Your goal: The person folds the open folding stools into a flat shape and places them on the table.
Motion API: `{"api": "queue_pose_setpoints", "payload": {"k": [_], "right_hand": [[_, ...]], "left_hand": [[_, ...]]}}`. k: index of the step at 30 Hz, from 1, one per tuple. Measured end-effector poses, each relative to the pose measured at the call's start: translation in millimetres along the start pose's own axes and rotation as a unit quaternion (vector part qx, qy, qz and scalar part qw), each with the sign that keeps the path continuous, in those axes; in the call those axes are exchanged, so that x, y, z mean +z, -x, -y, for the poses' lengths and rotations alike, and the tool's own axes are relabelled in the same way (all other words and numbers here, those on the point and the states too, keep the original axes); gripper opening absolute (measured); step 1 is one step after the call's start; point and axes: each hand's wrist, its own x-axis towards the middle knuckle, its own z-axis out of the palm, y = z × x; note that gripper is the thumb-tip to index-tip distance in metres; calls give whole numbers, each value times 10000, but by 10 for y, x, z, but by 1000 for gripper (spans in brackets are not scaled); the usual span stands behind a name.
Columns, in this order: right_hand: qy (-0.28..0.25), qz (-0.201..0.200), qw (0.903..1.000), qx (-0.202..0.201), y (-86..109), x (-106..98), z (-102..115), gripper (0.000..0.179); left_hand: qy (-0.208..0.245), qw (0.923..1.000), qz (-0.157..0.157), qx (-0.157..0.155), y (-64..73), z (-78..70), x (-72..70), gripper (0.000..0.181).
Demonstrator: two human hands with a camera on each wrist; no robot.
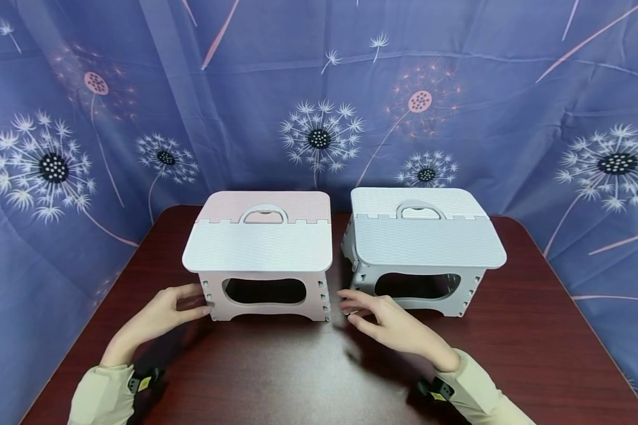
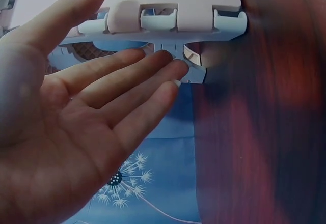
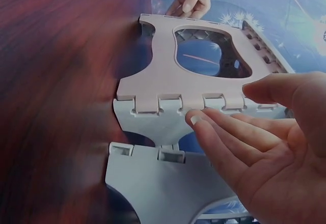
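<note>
Two folding step stools stand side by side on the table. The left one (image 1: 260, 248) has a half pink, half white top, a carry handle and a pale pink front panel. My left hand (image 1: 162, 313) is at its left legs, fingers extended; in the left wrist view the palm (image 2: 71, 137) shows bare beside the hinged edge. My right hand (image 1: 393, 324) reaches into the gap between the stools, its fingertips close to the pink stool's right legs (image 3: 158, 61). Whether either hand touches is hard to tell. The right stool (image 1: 430, 242) has a white and grey-blue top.
A dark red-brown wooden table (image 1: 276, 378) carries both stools. Behind and beside it hangs a blue curtain (image 1: 234, 118) with dandelion prints. The gap between the stools is narrow. Each wrist wears a small dark camera.
</note>
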Motion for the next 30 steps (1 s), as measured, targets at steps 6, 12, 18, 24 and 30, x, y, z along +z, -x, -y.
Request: {"api": "queue_pose_setpoints", "payload": {"k": [6, 12, 18, 24, 30], "right_hand": [[170, 64, 9998, 36, -29, 52, 3, 46], [188, 90, 9997, 85, -50, 85, 9, 48], [385, 5, 9993, 17, -109, 111, 42, 48], [394, -41, 9992, 75, -168, 131, 87, 50], [314, -154, 9993, 161, -226, 136, 110, 46]], "left_hand": [[167, 9999, 12, 5, -15, 1, 44, 52], [103, 9999, -72, 47, -27, 26, 84, 51], [160, 9997, -156, 75, -48, 18, 85, 49], [118, 9998, -147, 69, -57, 11, 90, 49], [-97, 9997, -195, 61, -80, -15, 98, 44]]}}
